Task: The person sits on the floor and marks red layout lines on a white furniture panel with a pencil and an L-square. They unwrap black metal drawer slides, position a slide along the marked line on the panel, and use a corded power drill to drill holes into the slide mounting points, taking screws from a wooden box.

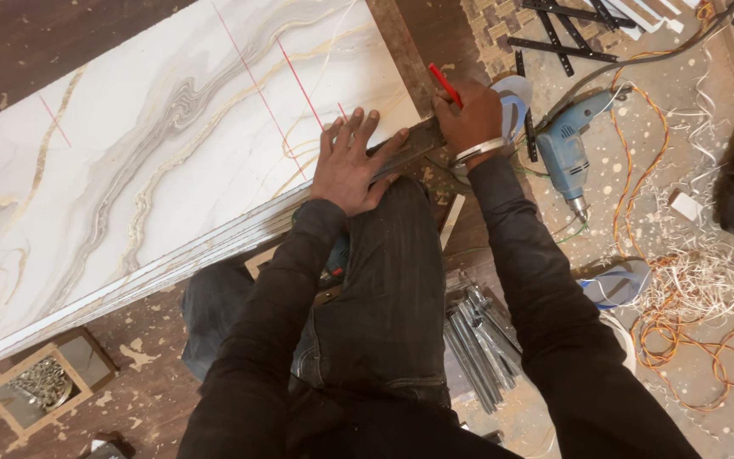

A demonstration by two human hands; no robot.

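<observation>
Now marking: left hand (pixel 350 166) splayed flat, pinning metal square (pixel 409 144) on marble-look panel (pixel 155 144); right hand (pixel 471 115) grasps red pencil (pixel 445 85). Next probably calls for steady line along square's edge.

left hand (pixel 352 161) flat on marble panel (pixel 155 144), right hand (pixel 471 115) holding pencil (pixel 445 85)

There were two hands at work: the left hand (pixel 348 166) lay flat on one marble-patterned panel (pixel 155 161), and the right hand (pixel 469 115) held one red pencil (pixel 445 84). One blue electric drill (pixel 569 146) lay on the floor, beside one tangled orange cable (pixel 681 331). Two blue sandals (pixel 615 283) showed, and one small wooden box (pixel 44 384).
</observation>
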